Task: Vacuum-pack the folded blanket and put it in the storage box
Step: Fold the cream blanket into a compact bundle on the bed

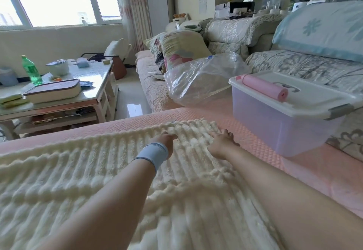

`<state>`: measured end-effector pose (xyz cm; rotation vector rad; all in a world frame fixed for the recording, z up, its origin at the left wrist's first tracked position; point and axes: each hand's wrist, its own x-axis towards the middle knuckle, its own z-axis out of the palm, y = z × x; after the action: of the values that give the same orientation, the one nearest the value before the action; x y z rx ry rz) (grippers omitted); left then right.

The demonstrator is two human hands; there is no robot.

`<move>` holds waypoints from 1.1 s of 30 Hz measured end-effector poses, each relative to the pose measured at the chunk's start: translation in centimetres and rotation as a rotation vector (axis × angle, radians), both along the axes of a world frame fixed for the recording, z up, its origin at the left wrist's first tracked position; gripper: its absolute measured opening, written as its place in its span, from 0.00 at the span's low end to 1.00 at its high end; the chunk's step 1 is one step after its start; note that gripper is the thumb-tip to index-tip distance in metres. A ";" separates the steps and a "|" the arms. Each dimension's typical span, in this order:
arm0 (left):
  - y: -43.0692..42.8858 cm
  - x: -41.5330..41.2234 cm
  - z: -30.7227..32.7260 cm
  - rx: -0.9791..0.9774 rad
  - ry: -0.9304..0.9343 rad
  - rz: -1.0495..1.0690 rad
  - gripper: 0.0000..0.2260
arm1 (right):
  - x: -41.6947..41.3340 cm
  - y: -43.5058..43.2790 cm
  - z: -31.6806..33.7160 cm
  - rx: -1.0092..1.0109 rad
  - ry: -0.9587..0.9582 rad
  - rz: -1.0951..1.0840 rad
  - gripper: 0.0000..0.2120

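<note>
**On the pink sofa: two hands on a fluffy blanket**

On the sofa [306,171] lies a white blanket [82,171]. It is spread out flat and fills the near part of the seat.

Both hands rest on its far end, side by side but apart. The left hand [167,137] wears a blue band [154,154] at the wrist. Its fingers bend down into the fluff, and I cannot tell if they grip it. The right hand [222,142] lies flat with its fingers spread wide. It holds nothing.

A see-through box [275,126] sits just to the right of the blanket with its white lid on. A pink roll [265,89] lies on the lid. A clear bag [198,80] lies crumpled behind, near the box.

Off to the left stands a table [92,91] with a green bottle [31,71] on it.
</note>
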<state>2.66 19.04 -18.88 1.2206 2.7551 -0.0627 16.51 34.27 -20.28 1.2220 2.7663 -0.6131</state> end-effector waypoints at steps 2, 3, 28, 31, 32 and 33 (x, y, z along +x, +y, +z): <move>1.6 -2.4 -0.7 -0.049 0.030 0.000 0.36 | -2.2 1.4 -0.9 -0.003 -0.038 0.011 0.31; 2.4 -3.7 -1.2 -0.084 0.027 0.011 0.38 | -3.2 2.1 -1.5 -0.019 -0.041 0.018 0.33; 11.7 -19.2 -1.0 0.370 0.120 0.140 0.21 | -17.9 12.5 0.4 0.742 0.129 0.209 0.19; 10.8 -18.9 -6.5 0.039 -0.120 0.224 0.37 | -18.4 13.6 -3.8 0.359 -0.146 0.149 0.28; 10.4 -18.9 -8.0 -0.025 -0.182 0.239 0.39 | -18.4 13.7 -5.3 0.205 -0.206 0.153 0.30; 10.1 -19.0 -8.8 -0.041 -0.208 0.237 0.39 | -18.3 13.7 -6.4 0.119 -0.225 0.158 0.30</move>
<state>-16.32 29.19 -27.66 0.8321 2.6778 0.0291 -1.75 47.98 -26.65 1.0069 2.7055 -0.2820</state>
